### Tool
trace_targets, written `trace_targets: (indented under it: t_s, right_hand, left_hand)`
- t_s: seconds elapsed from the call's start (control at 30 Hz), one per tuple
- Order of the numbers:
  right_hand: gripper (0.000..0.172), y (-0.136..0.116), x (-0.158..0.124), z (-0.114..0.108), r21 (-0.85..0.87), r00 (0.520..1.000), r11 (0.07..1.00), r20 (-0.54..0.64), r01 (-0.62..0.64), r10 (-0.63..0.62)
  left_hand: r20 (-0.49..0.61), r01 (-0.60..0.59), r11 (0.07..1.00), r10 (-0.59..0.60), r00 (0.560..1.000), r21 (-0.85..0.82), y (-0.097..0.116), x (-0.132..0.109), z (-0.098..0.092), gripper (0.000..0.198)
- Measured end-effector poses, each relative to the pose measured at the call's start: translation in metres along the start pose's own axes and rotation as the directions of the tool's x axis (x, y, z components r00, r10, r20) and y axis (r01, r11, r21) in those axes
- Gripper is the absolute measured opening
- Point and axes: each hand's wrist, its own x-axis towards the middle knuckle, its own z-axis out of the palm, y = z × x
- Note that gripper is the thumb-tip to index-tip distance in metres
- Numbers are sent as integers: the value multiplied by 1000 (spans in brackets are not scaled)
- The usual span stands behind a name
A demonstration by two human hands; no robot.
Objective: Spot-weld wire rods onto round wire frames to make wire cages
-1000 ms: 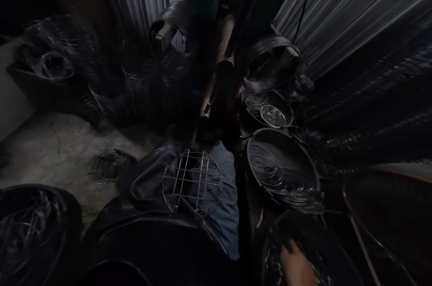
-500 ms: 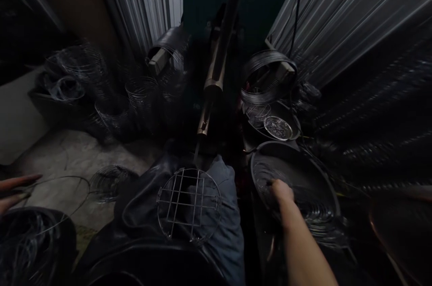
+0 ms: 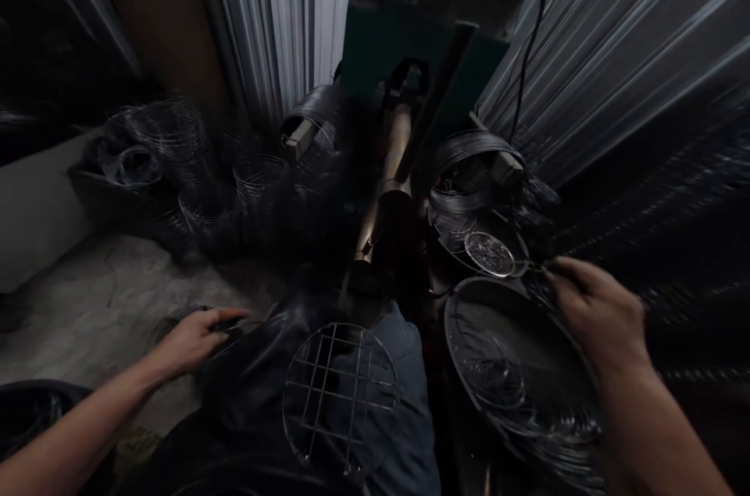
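Head view: left grip (image 3: pixel 196 336) over wire coil (image 3: pixel 169 324) on floor (image 3: pixel 87 301), closure cannot be told; right grip (image 3: pixel 594 316) pinching thin wire (image 3: pixel 530 268) beyond basin (image 3: pixel 498 312) rim; round wire grid (image 3: pixel 340 394) between grips.

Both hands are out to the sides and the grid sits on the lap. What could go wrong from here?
1. The wire grid lies on the lap with neither the left hand nor the right hand on it; it could slip off.
2. The right hand is among thin wires at the rim of the basin, in dim light; a prick or snag seems possible.
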Motion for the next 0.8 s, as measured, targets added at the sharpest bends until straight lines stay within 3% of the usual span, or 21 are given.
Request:
trace_targets:
  t_s: [0.07, 0.13, 0.23, 0.37, 0.47, 0.57, 0.67, 0.8]
  right_hand:
    - [38, -39, 40, 4, -37, 973, 973, -42, 227, -229]
    - [39, -74, 79, 14, -177, 952, 940, -40, 291, -302]
    - [38, -110, 129, 32, -423, 969, 874, 42, 238, -243]
    - [30, -124, 174, 53, -530, 981, 828, 150, 181, -119]
    - [28, -123, 184, 61, -537, 975, 823, 203, 183, -85]
    - [25, -121, 177, 62, -554, 976, 808, 184, 201, -117]
    - [28, -118, 165, 59, -580, 980, 790, 114, 201, -166]
    - [35, -109, 151, 46, -603, 982, 777, 62, 179, -178]
  left_hand:
    - [13, -70, 992, 69, 998, 103, -1, 4, 4, 44]
    - [13, -126, 986, 125, 992, 114, -4, 7, 6, 46]
    - [30, -136, 991, 136, 990, -2, -11, 10, 6, 48]
    - [24, -80, 988, 83, 996, -133, -19, 12, 11, 50]
    - [-36, -92, 987, 88, 995, -130, -22, 13, 15, 49]
    - [-76, -148, 982, 140, 987, -114, -23, 12, 19, 47]
    - [35, -228, 970, 232, 972, -80, -23, 8, 27, 50]
    - [199, -407, 912, 390, 899, 55, -23, 2, 48, 67]
